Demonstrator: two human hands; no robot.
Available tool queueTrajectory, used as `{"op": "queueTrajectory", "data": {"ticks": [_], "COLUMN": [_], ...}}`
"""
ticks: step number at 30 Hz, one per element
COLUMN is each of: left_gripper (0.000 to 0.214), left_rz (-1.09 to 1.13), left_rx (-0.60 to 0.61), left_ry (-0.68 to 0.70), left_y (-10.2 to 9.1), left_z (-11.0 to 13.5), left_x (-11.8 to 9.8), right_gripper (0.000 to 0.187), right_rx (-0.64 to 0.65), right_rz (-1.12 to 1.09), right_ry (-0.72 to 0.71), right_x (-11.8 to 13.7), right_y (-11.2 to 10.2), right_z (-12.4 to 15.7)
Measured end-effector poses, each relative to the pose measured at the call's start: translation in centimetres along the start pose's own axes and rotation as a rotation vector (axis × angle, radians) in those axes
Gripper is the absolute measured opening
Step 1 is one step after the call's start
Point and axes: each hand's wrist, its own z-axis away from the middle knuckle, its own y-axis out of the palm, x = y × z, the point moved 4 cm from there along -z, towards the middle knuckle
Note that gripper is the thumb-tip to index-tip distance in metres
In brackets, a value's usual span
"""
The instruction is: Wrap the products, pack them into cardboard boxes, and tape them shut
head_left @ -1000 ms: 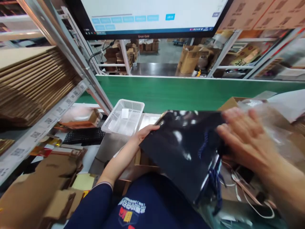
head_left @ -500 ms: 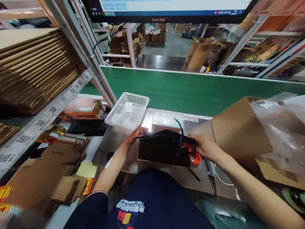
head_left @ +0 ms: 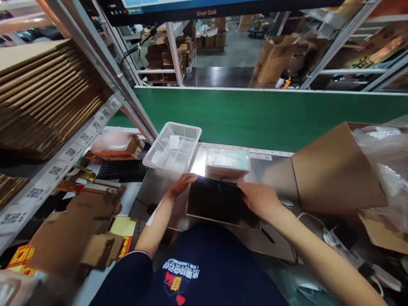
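A shallow cardboard box (head_left: 207,217) sits on the bench right before me, with a flat black bag (head_left: 219,197) lying dark across its inside. At the box's far left corner, my left hand (head_left: 184,183) pinches the bag's edge. My right hand (head_left: 259,197) is curled over the bag's right side, slightly blurred; its fingertips are partly hidden. Just behind the box lies a bubble-wrapped package (head_left: 228,160). A white perforated basket (head_left: 151,159) with a white slip of paper (head_left: 174,142) in it stands to the left.
A green conveyor belt (head_left: 255,112) runs behind the bench. On the right stands a large open carton (head_left: 334,170) with clear plastic wrap (head_left: 389,157). Flattened cardboard (head_left: 70,229), a keyboard (head_left: 123,171) and a rack of folded boxes (head_left: 54,93) are at left. A monitor (head_left: 207,12) hangs above.
The black bag has gone from upright above the box to lying down in it, and its strap no longer shows. My right hand has moved left, and the orange ring is out of sight.
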Motion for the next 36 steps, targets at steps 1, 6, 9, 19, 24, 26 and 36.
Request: {"op": "queueTrajectory", "data": {"ticks": [1, 6, 9, 19, 24, 26, 36], "left_gripper": [0.026, 0.034, 0.042, 0.055, 0.042, 0.041, 0.072], "left_rz": [-0.012, -0.035, -0.179, -0.639, -0.541, -0.483, -0.626], "left_rx": [0.019, 0.062, 0.028, 0.273, 0.258, 0.298, 0.345], "left_ry": [0.019, 0.067, 0.208, 0.199, 0.230, 0.184, 0.307], "left_y": [0.1, -0.1, 0.8, 6.2, 4.6, 4.5, 5.3], "left_z": [-0.1, 0.6, 1.5, -1.1, -1.8, -2.0, -3.3], "left_x": [0.0, -1.0, -4.0, -7.7, -7.4, -7.8, -7.8], "right_gripper": [0.032, 0.038, 0.038, 0.037, 0.038, 0.029, 0.026], "right_rx": [0.033, 0.079, 0.074, -0.334, -0.352, -0.370, -0.716], "right_rz": [0.015, 0.004, -0.004, 0.105, 0.070, 0.025, -0.239], "right_ry": [-0.007, -0.067, -0.070, -0.249, -0.358, -0.409, -0.404], "right_x": [0.8, 2.3, 1.9, 1.0, -0.7, -1.0, -3.9], "right_y": [0.8, 5.5, 7.1, 6.3, 5.3, 4.6, 1.6], "right_z": [-1.4, -5.5, -5.6, -4.3, -3.7, -2.6, 0.6]}}
